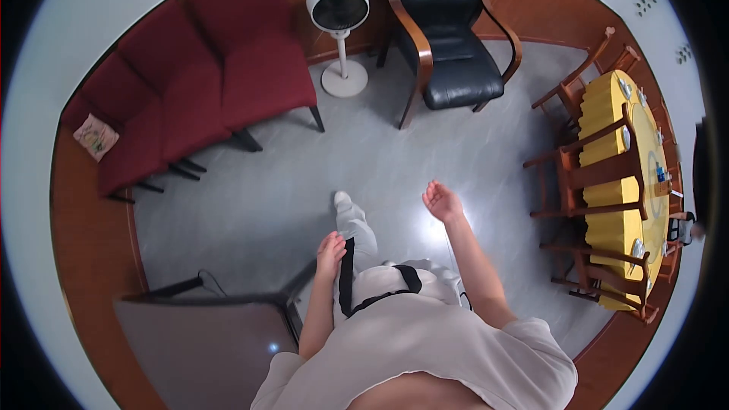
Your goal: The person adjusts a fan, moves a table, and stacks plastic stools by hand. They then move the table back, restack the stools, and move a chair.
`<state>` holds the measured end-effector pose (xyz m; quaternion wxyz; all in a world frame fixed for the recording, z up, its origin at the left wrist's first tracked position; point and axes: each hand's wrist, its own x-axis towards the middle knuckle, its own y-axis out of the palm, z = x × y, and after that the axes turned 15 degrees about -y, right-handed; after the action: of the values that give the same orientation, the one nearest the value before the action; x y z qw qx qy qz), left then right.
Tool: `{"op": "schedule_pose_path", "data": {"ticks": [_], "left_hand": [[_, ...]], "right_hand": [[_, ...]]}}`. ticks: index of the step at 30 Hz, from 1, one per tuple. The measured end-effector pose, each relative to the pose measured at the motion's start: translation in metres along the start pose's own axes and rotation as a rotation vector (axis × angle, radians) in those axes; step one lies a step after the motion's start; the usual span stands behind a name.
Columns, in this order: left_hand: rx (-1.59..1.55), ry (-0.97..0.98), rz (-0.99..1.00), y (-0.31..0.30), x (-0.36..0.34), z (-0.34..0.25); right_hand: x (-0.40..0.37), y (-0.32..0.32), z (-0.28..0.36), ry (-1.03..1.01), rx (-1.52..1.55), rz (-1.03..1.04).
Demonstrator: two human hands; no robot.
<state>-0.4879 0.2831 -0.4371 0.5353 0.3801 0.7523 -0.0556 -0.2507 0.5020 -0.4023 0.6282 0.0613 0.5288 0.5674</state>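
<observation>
My left hand [329, 250] hangs beside my left thigh, close to the black strap [347, 276] on my light trousers [363, 247]. Its fingers are loosely bent, and nothing shows in them. In front of my right side, my right hand [442, 201] hangs over the grey floor [395, 159], fingers relaxed and a little curled, holding nothing. One white shoe [342, 199] points forward between the hands. A black pouch-like piece [408, 278] lies at my waist on the belt.
Maroon chairs [266, 80] line the left wall, with a cushion [96, 137]. Ahead stand a white pedestal fan [343, 68] and a black armchair [459, 68]. Wooden chairs [607, 175] ring a yellow-clothed table [607, 99] at right. A large grey panel [205, 349] is near my left.
</observation>
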Motion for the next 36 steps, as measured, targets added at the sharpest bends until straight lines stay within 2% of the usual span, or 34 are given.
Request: {"op": "schedule_pose_path", "data": {"ticks": [2, 5, 8, 11, 16, 18, 22, 26, 29, 33, 35, 36], "left_hand": [[-0.029, 0.031, 0.014, 0.006, 0.030, -0.050], [-0.044, 0.071, 0.027, 0.019, 0.063, -0.125], [-0.004, 0.045, 0.018, 0.037, 0.086, -0.192], [0.092, 0.083, 0.081, 0.045, 0.111, -0.241], [-0.071, 0.069, 0.091, 0.068, 0.146, -0.304], [-0.127, 0.064, 0.083, 0.079, 0.161, -0.327], [-0.259, 0.075, 0.083, 0.108, 0.195, -0.375], [-0.447, 0.073, 0.111, 0.146, 0.237, -0.436], [-0.496, 0.076, 0.091, 0.190, 0.272, -0.486], [-0.372, 0.117, 0.018, 0.251, 0.317, -0.547], [-0.170, 0.189, -0.180, 0.278, 0.328, -0.569], [-0.179, 0.185, -0.193, 0.287, 0.332, -0.578]], "right_hand": [[0.025, 0.031, -0.005, 0.013, -0.008, -0.003], [0.054, 0.074, 0.001, -0.001, -0.026, -0.152], [0.077, 0.122, 0.016, -0.108, -0.062, -0.064], [0.099, 0.147, 0.014, -0.188, -0.044, -0.118], [0.161, 0.155, -0.004, -0.053, -0.015, -0.205], [0.191, 0.170, -0.007, -0.015, -0.117, -0.087], [0.274, 0.211, 0.002, -0.013, -0.231, 0.007], [0.368, 0.288, 0.023, -0.003, -0.325, 0.042], [0.438, 0.345, 0.043, -0.078, -0.496, 0.106], [0.510, 0.407, 0.062, -0.158, -0.731, 0.151], [0.540, 0.434, 0.070, -0.164, -0.814, 0.170], [0.551, 0.442, 0.071, -0.169, -0.894, 0.179]]}}
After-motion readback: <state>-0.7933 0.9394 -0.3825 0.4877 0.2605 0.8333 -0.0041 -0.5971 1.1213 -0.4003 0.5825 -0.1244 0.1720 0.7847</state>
